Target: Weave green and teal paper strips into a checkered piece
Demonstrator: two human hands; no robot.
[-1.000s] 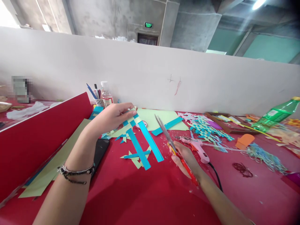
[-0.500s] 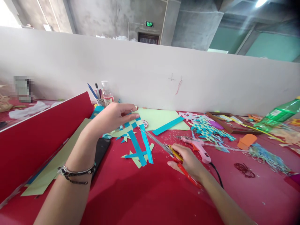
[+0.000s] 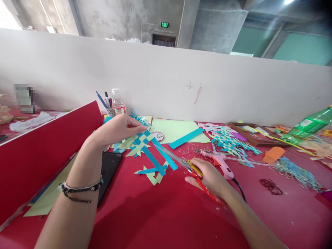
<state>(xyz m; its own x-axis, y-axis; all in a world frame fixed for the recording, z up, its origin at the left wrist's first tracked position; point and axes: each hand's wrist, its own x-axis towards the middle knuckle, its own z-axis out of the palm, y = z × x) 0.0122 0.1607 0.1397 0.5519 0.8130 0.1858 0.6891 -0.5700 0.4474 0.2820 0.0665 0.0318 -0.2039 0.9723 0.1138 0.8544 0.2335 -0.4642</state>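
Note:
Between thumb and fingers my left hand pinches a small woven piece of blue and pale green paper strips. Two long blue strips hang from it toward the lower right. My right hand grips scissors with red and yellow handles. Their blades point up and left and reach the blue strip nearest them; whether they touch it I cannot tell. Below the woven piece, cut paper scraps in blue and green lie on the red table.
A pink glue gun lies right of the scissors. Behind are a pale green sheet, a blue strip and woven checkered pieces. A black phone sits under my left forearm. A green bottle leans at right.
The woven piece has turned and tilted in my left hand, its hanging strips swinging to the right. My left hand has shifted slightly left; the scissors stay nearly in place.

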